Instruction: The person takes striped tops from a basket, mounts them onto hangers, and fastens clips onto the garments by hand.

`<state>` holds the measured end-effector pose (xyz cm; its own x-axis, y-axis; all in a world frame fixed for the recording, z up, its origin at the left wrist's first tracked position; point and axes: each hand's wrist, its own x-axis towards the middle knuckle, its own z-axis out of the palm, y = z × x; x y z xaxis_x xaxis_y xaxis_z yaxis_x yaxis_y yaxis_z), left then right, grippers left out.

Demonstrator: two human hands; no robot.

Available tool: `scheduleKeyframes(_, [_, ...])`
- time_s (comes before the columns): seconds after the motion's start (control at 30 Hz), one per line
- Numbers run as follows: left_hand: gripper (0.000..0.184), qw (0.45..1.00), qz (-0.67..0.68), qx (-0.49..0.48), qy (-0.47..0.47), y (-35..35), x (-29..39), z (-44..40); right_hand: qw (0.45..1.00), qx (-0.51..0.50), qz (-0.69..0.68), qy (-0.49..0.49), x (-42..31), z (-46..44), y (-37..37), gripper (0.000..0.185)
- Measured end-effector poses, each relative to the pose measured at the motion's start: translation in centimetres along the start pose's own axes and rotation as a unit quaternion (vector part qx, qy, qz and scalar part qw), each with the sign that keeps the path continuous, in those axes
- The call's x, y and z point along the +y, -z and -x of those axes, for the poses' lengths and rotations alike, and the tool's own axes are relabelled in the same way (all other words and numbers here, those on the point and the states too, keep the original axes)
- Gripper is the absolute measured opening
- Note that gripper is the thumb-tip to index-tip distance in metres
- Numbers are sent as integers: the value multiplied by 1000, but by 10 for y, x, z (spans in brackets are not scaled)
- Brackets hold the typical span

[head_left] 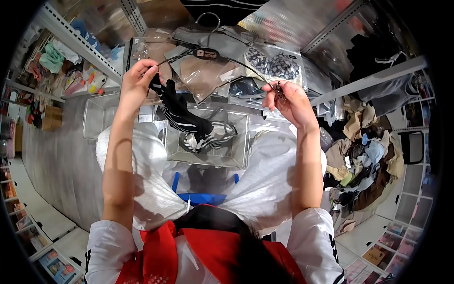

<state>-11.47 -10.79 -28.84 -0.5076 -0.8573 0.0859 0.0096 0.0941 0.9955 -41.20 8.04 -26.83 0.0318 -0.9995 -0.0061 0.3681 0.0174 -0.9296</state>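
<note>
A dark hanger (206,53) with a metal hook and an oval label spans the space between my hands. My left hand (139,84) pinches its left end, where a black garment with white stripes (182,113) hangs down. At the hanger's right end, my right hand (291,102) has its fingers curled around the clip. The garment's lower part reaches a grey basket (208,158) between my knees, above a black-and-white striped cloth (222,133) lying inside. Nothing hangs from the hanger's right end.
Plastic-wrapped garments (203,78) are piled behind the hanger. Another grey basket (98,116) stands at the left. A heap of loose clothes (369,156) lies at the right. Metal shelf posts (80,40) rise on both sides.
</note>
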Motion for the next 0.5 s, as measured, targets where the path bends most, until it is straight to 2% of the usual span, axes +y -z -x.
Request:
scheduleKeyframes(0.17, [9,999,33,-15,31,2,-2,0,993,-19,111,17,-6,4,-1,35])
scheduleKeyframes(0.3, [10,999,41,-5,34,-3,-1,1,981,152,90,77,2,-1,-8,30])
scheduleKeyframes(0.4, [11,1000,-1,-1,27,-7,1,2,968,199,4,155,9,-11,3,21])
scheduleKeyframes(0.5, [11,999,22,-9,27,-14,-5,2,928,309,6,210,12,-18,7,22])
